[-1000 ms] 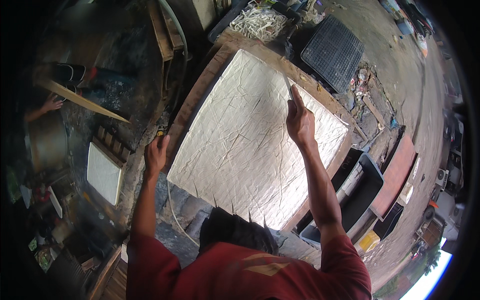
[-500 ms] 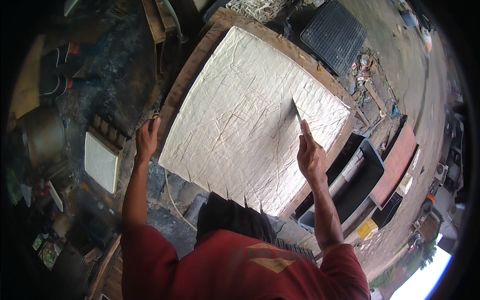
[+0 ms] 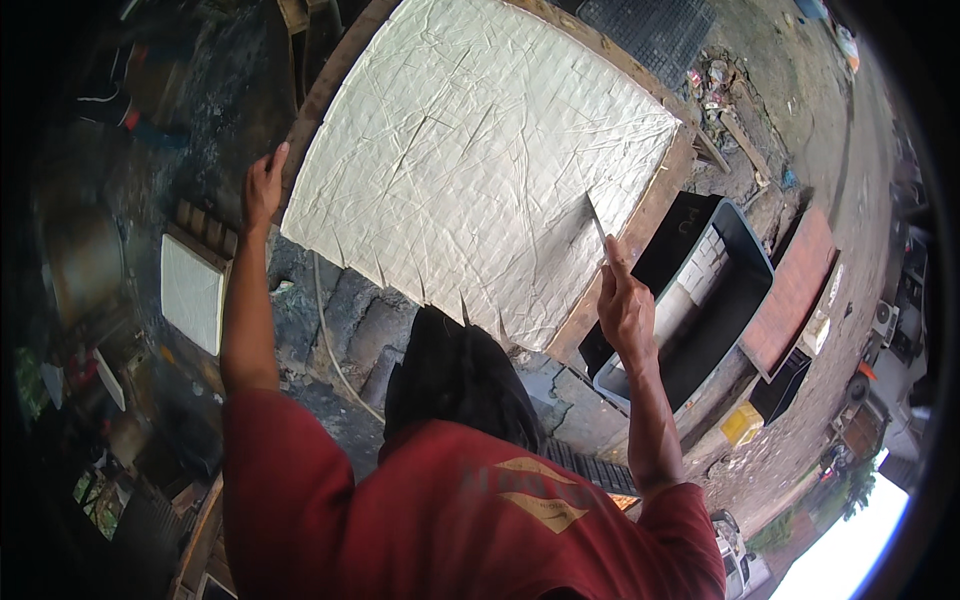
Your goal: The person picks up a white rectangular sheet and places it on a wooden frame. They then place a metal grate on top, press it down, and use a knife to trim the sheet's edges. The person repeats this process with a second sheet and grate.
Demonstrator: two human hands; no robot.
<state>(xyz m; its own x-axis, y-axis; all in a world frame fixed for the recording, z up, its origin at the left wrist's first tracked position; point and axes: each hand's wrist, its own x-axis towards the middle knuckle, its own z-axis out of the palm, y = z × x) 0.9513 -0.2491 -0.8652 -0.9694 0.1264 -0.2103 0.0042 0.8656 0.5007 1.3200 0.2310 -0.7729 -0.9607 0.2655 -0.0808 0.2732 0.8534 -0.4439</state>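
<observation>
A large white slab, tofu by its look (image 3: pixel 450 150), lies on a brown wooden board (image 3: pixel 665 190). Its top is creased, with short slits along the near edge. My right hand (image 3: pixel 628 310) is closed round a knife (image 3: pixel 597 217), whose thin blade rests over the slab's right part, pointing away from me. The handle is mostly hidden in my fist. At the board's left edge is my left hand (image 3: pixel 262 190), one finger stretched along the wood and the others partly bent; nothing shows in it.
Right of the board stands a dark grey bin (image 3: pixel 750 270) holding white blocks. A reddish board (image 3: pixel 795 290) and a yellow container (image 3: pixel 741 424) lie beyond it. A smaller white slab (image 3: pixel 192 290) is at left, a black grid crate (image 3: pixel 655 35) at the far side.
The view has shifted, so the slab sits higher and further left. The knife tip is now closer to the slab's right edge. My left hand has its finger stretched further along the board.
</observation>
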